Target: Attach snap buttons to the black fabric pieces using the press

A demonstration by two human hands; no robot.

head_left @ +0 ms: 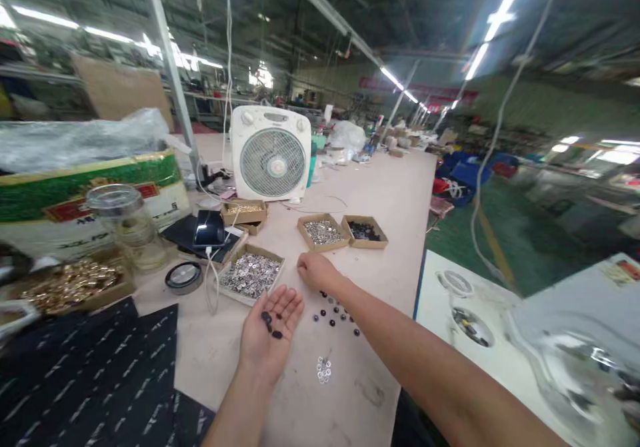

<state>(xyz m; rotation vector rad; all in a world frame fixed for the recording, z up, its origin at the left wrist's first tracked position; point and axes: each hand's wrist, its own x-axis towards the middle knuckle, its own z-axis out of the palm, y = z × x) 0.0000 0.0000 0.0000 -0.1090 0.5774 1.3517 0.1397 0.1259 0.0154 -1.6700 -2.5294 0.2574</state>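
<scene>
My left hand (270,334) is palm up, fingers slightly curled, with several small black snap buttons (277,334) lying on it. Reaching across the table, my right hand (318,271) is closed; whatever its fingers hold is hidden. It is just in front of a small cardboard box of silver snap parts (323,232), beside a box of black snap parts (365,230). Under my right forearm, dark snap buttons (333,323) lie scattered. Closer to me is a cluster of silver ring-shaped parts (323,370). A larger box of silver parts (252,274) stands beyond my left fingers.
A white box fan (273,154) stands at the back. On the left are a phone (209,228) with a white cable, a round black tin (183,276), a glass jar (131,234), gold parts (75,284) and dark printed fabric (95,380). A white machine (575,327) is at right.
</scene>
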